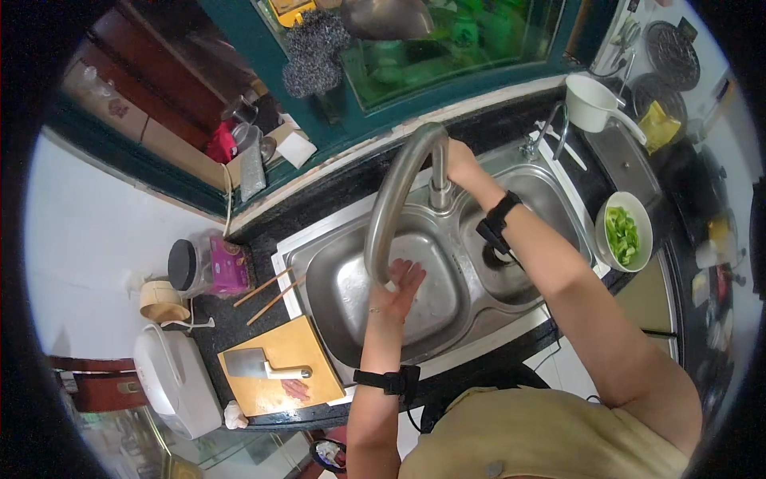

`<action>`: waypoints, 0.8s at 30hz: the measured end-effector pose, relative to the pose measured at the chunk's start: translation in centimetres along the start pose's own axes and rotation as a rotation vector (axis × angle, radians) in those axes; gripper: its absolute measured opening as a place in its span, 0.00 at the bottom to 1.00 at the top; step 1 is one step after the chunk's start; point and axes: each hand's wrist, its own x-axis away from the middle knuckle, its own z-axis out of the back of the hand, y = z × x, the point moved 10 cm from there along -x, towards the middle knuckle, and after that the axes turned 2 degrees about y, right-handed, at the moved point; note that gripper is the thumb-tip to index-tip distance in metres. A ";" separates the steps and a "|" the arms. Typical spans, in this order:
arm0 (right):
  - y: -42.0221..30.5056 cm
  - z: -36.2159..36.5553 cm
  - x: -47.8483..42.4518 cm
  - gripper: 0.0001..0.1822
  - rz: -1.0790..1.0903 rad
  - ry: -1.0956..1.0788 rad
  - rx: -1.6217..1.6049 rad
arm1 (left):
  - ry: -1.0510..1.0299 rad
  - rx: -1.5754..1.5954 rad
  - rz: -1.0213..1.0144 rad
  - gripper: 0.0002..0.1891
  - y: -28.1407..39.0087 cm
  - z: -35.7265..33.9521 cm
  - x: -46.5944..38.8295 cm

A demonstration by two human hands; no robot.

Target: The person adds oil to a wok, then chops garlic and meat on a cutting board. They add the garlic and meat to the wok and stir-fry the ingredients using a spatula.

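Observation:
Palm up under the outlet of a curved stainless-steel faucet, my left hand is empty, its fingers spread a little. It is over the larger left basin of a double steel sink. My right hand reaches to the faucet's upright part, near its base; the faucet neck hides the fingers, so their grip cannot be made out. Left of the sink lies a wooden cutting board. On it rest a cleaver with a pale handle and a small piece of raw meat.
Two chopsticks lie between the board and a lidded jar. A white rice cooker stands at the left. On the right are a bowl of cut green peppers, a white ladle-like scoop and a small tap.

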 end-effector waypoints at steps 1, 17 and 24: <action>-1.0 0.5 0.9 0.24 0.034 0.002 -0.054 | 0.033 -0.086 -0.034 0.23 0.3 0.7 0.1; -0.8 1.8 0.4 0.27 -0.111 -0.056 0.016 | 0.199 -0.511 -0.171 0.14 2.0 -2.2 3.1; 0.1 0.8 0.0 0.26 -0.209 -0.202 -0.023 | 0.150 -0.590 -0.291 0.14 2.4 -2.2 2.7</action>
